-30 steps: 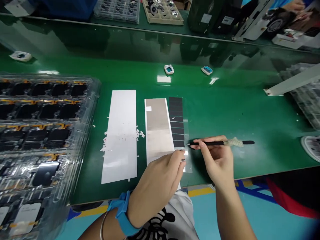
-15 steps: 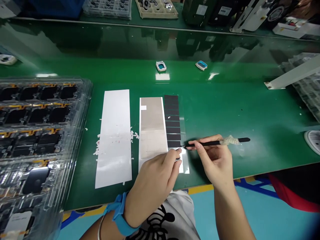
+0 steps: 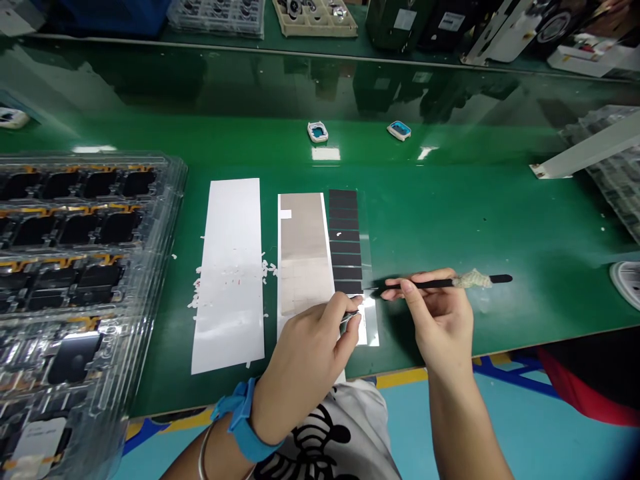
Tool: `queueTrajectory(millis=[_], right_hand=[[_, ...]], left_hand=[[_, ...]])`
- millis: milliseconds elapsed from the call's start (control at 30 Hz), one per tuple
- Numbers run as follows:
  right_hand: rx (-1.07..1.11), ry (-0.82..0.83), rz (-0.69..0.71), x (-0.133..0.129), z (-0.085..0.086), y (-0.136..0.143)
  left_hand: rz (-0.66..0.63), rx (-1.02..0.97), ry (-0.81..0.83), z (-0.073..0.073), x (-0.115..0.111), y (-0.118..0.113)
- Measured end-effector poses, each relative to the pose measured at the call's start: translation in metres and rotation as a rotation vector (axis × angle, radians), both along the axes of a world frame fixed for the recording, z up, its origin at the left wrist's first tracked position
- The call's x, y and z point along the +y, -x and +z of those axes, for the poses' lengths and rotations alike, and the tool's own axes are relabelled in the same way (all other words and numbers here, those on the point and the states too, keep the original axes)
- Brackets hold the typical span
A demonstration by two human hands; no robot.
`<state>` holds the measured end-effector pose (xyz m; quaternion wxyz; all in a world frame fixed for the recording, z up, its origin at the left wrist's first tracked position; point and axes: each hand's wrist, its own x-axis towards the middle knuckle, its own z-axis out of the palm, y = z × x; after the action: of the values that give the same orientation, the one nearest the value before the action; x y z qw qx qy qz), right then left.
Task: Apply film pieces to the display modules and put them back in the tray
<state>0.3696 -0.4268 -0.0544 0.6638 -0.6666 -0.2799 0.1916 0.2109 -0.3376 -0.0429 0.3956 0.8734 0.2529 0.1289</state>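
My right hand [image 3: 443, 310] is closed around a slim black tool [image 3: 435, 284] with a thin metal tip and a wad of pale wrapping near its back end. The tip points left, at the lower end of a clear sheet bearing a column of black strips [image 3: 345, 248]. My left hand [image 3: 315, 340], with a blue wrist strap [image 3: 245, 417], pinches a small shiny piece [image 3: 349, 316] too small to name. It rests over the lower part of the strip sheet and of a beige-faced white sheet [image 3: 303, 253], hiding parts of both.
A white sheet [image 3: 230, 273] lies left, with white scraps [image 3: 267, 268] beside it. Clear trays [image 3: 95, 233] of black parts with orange flex strips fill the left side. Two small white frames [image 3: 317, 131] sit behind. A white post [image 3: 585, 147] stands right, below the loaded shelf [image 3: 320, 43].
My right hand has moved right with the black tool, so its tip is farther from my left fingers. The shiny piece in my left fingers has tilted a little.
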Motion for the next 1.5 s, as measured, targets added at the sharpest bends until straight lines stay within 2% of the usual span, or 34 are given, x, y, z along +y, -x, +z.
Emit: queueTrajectory(millis=[233,533,633,733,933,1033,1167,1500], right_hand=[[-0.072,0.093,0.008,-0.001,-0.004,0.003],[-0.056,0.104,0.016,0.001,-0.004,0.003],[-0.041,0.082,-0.014,0.001,-0.003,0.0],[-0.01,-0.015,-0.088,-0.002,0.002,0.003],[-0.03,-0.285,-0.093,-0.001,0.032,0.044],[-0.087,-0.318,0.007,0.006,0.04,0.066],[-0.126,-0.338,0.057,0.016,0.037,0.08],[-0.215,-0.297,0.002,0.03,0.028,0.093]], left_hand=[[0.028,-0.007,0.016,-0.002,0.001,0.001],[0.038,-0.027,0.029,-0.002,0.0,0.002],[0.048,-0.043,0.03,-0.002,0.001,0.002],[0.092,-0.071,0.059,-0.001,0.001,0.003],[0.155,-0.277,0.246,0.003,0.003,0.008],[0.144,-0.3,0.232,0.007,0.006,0.012],[0.137,-0.264,0.178,0.011,0.011,0.019],[0.11,-0.275,0.231,0.01,0.017,0.027]])
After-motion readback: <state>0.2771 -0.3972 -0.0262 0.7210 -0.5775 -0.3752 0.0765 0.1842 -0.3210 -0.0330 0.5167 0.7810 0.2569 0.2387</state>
